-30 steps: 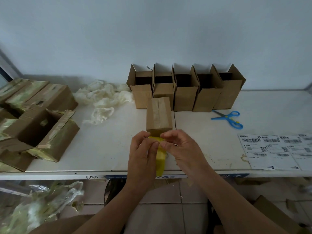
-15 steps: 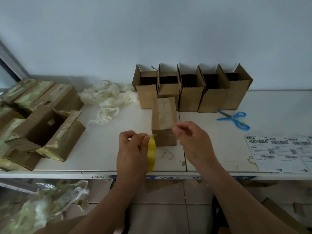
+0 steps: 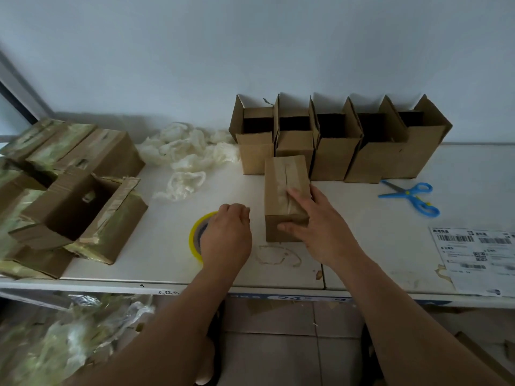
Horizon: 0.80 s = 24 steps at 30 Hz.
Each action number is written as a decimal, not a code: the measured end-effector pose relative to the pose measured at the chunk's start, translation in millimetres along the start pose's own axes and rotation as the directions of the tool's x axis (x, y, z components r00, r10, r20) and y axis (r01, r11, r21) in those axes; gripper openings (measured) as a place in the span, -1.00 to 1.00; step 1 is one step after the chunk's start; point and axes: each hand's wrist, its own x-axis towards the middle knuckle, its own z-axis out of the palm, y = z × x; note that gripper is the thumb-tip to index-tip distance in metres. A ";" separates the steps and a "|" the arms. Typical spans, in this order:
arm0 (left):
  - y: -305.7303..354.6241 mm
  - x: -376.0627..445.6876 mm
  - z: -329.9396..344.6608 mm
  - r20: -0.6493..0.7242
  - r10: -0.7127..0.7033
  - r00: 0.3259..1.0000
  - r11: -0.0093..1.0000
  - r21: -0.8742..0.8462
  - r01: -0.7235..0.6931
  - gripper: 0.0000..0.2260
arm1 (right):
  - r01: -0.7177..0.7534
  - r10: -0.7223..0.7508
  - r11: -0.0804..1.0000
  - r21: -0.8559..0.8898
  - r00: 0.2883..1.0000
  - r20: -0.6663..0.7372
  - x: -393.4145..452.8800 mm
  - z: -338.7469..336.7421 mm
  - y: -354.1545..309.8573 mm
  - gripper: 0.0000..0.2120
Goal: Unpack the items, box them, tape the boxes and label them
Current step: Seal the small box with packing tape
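Observation:
A small closed cardboard box (image 3: 281,185) with tape across its top stands in the middle of the white table (image 3: 172,263). My right hand (image 3: 315,227) lies on its near end, fingers flat on the top and thumb against the front face. To its left the yellow tape roll (image 3: 196,236) lies on the table, and my left hand (image 3: 227,236) rests over it with curled fingers. Behind the box several open cardboard boxes (image 3: 334,146) stand in a row against the wall. A sheet of shipping labels (image 3: 479,254) lies at the right front.
Blue scissors (image 3: 412,197) lie right of the boxes. Crumpled white wrapping (image 3: 186,157) sits behind the tape roll. Torn, taped cartons (image 3: 64,196) pile up at the left edge. Clear plastic waste (image 3: 55,338) lies on the floor below.
My left hand has moved the tape roll left and down to the table. My right hand has gone forward from the tape's end onto the taped box.

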 end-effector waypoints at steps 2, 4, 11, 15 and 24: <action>10.4 7.0 -8.3 0.022 -0.103 0.994 0.949 -0.297 0.105 -0.73 | 0.018 -0.018 1.000 -0.020 1.000 -0.017 -1.2 -2.5 0.2 -0.29; 23.2 13.5 -18.5 0.068 -0.123 0.990 0.829 -0.541 0.140 -0.67 | 0.031 -0.031 0.998 -0.055 1.000 0.000 -7.9 -7.4 -3.6 -0.29; 52.7 34.3 -20.7 0.270 0.044 0.962 0.782 -0.609 0.135 -0.59 | 0.122 -0.102 0.975 -0.185 0.988 0.113 -57.4 -14.3 -12.4 -0.25; 63.3 31.8 -4.4 0.305 0.102 0.947 0.939 -0.344 0.010 -0.70 | 0.167 -0.150 0.969 -0.184 0.983 0.102 -67.0 -7.2 -4.5 -0.25; 63.2 44.0 4.8 0.301 0.100 0.948 0.995 -0.055 -0.088 -0.61 | 0.237 -0.241 0.970 -0.055 0.968 -0.073 -74.5 12.1 11.7 -0.36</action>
